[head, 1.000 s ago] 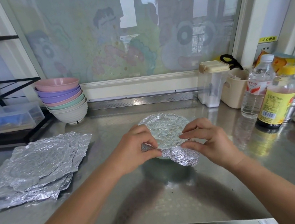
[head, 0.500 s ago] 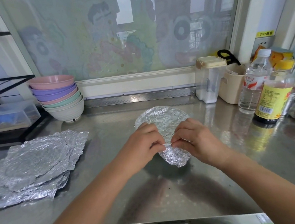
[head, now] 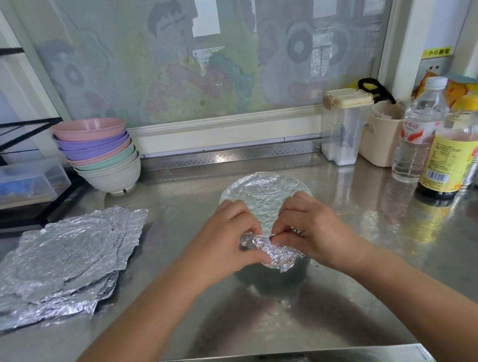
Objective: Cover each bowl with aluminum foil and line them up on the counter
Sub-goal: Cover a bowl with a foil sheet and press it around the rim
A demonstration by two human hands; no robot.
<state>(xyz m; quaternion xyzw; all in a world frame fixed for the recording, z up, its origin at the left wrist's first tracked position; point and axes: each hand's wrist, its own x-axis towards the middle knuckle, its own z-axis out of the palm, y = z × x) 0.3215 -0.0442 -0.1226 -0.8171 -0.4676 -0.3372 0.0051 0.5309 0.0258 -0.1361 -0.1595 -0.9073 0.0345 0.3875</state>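
Bowl in the middle of the counter, foil stretched over its top. Left hand and right hand pinch the loose near flap, fingers curled. Step: crimping the first cover. Next likely needs the flap tucked tight under the rim; stack waits back-left.

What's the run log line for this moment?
foil-covered bowl: being crimped | left hand: pinches foil edge | right hand: pinches foil edge | bowl stack: uncovered, back left | spare foil sheets: left

My steel bench bears foil sheets left, stacked bowls far left. The foil-covered bowl sits mid-bench, bottles right.
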